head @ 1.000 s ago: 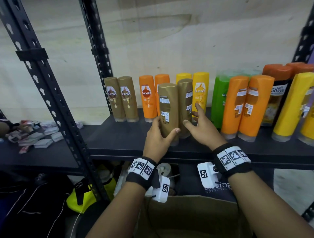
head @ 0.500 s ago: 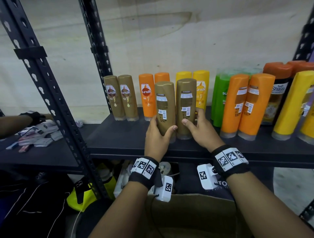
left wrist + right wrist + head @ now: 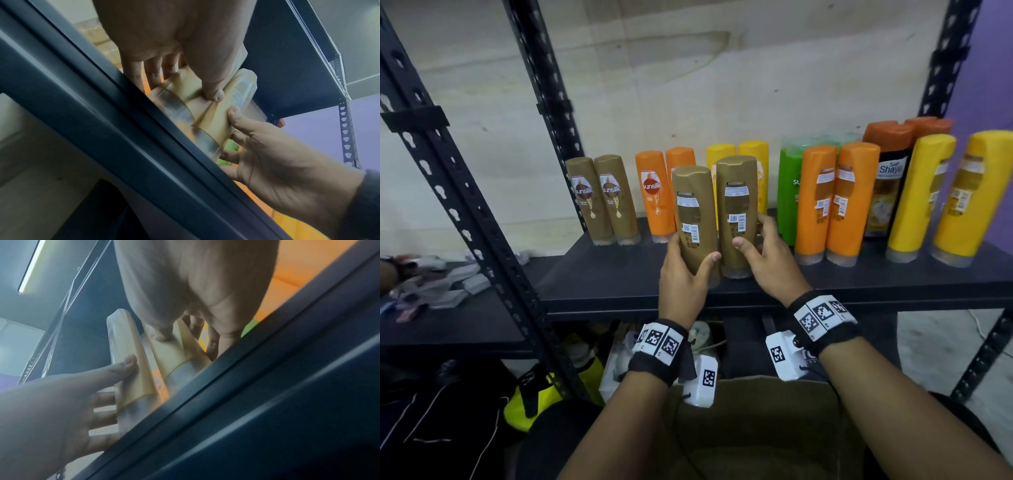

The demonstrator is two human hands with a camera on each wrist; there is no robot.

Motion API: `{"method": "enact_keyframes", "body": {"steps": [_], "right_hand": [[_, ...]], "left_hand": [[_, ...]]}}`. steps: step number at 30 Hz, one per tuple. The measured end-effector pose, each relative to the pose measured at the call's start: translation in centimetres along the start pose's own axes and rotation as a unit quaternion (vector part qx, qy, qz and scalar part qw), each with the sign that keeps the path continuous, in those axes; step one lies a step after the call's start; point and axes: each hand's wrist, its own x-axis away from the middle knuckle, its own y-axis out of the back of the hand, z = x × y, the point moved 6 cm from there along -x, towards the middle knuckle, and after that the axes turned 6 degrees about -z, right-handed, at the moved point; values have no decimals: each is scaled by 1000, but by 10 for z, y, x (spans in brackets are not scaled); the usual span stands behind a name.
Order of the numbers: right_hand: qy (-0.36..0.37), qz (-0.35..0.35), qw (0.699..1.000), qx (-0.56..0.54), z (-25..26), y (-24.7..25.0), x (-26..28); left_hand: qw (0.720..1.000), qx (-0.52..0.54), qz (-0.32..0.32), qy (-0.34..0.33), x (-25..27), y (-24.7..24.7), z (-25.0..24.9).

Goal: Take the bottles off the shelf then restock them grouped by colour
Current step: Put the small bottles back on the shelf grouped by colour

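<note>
Two gold bottles stand at the front edge of the shelf (image 3: 619, 284), ahead of sorted gold, orange and yellow pairs behind; restocking looks well along. The left hand (image 3: 685, 274) wraps the left gold bottle (image 3: 693, 219); the right hand (image 3: 767, 260) clasps the right gold bottle (image 3: 738, 212), both fingers curled round, wrists low.

A: Head view, lighting?
B: Even, moderate indoor light on the pale wall (image 3: 688, 85); dark beneath the shelf (image 3: 619, 274). Uprights bow at the edges, wide-angle distortion.
A: Sharpness?
B: Centre crisp, labels legible; far left margin smeared.
A: Wrist views?
B: Dim, bluish, hazy, soft throughout. A ceiling tube light (image 3: 30, 266) glows upper left in the right wrist view.
</note>
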Motion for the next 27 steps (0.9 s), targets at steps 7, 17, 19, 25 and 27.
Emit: {"method": "enact_keyframes", "body": {"steps": [7,17,19,25,27], "right_hand": [[-15,-30,999,1,-4,43,18],[-19,-67,997,30,-6,108,38],[-16,-80,996,41,-8,122,41],[-23,-122,991,52,-19,161,47],[-30,-138,988,64,-25,173,49]], "left_hand": [[1000,15,17,10,16,-15,-16],[997,36,63,9,39,-66,-45],[996,34,78,4,47,-79,-51],[995,36,94,-1,61,-116,-70],[996,31,89,-8,63,-127,-76]]}}
